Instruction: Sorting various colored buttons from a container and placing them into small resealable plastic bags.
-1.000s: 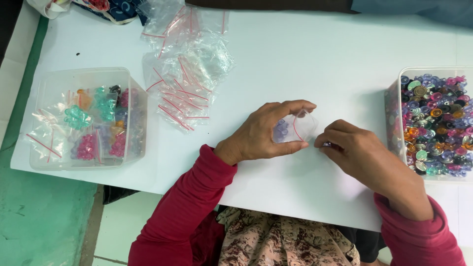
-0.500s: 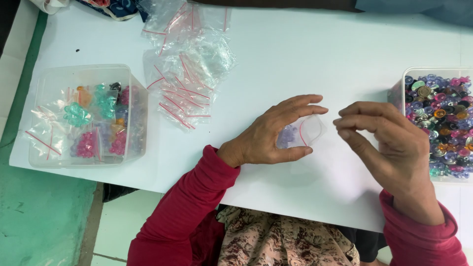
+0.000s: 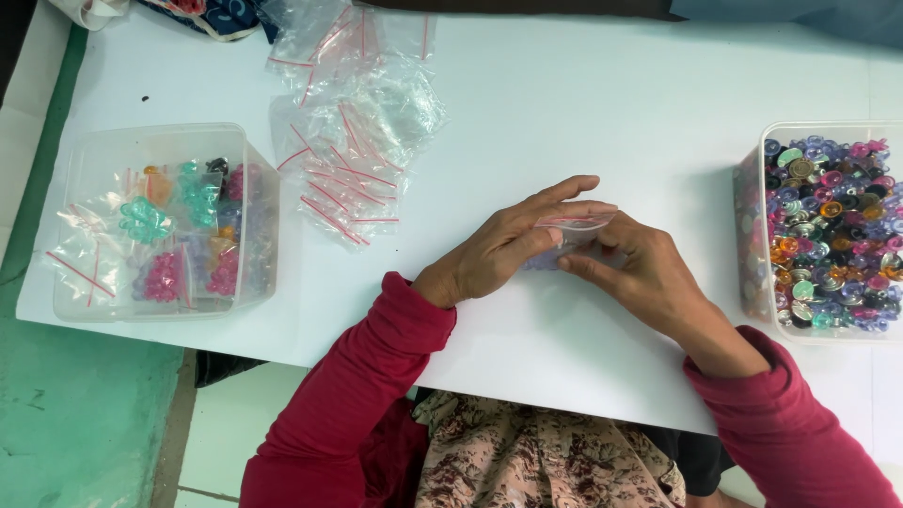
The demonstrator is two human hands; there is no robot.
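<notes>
My left hand (image 3: 513, 243) and my right hand (image 3: 644, 273) meet at the middle of the white table (image 3: 583, 103), both gripping a small clear zip bag (image 3: 576, 229) with a red seal line. The left fingers lie over its top edge. The right fingers pinch it from the right and below. Bluish beads show faintly inside the bag, mostly hidden by my fingers. Both arms wear red sleeves.
A clear tub (image 3: 758, 226) full of mixed coloured beads stands at the right edge. Another clear tub (image 3: 259, 221) at the left holds several filled small bags. A pile of empty zip bags (image 3: 353, 122) lies at the back centre. The table's near edge runs just below my wrists.
My right hand has swung in from the bead tub side and closed on the bag again. The left hand kept hold of the bag and turned it flatter.
</notes>
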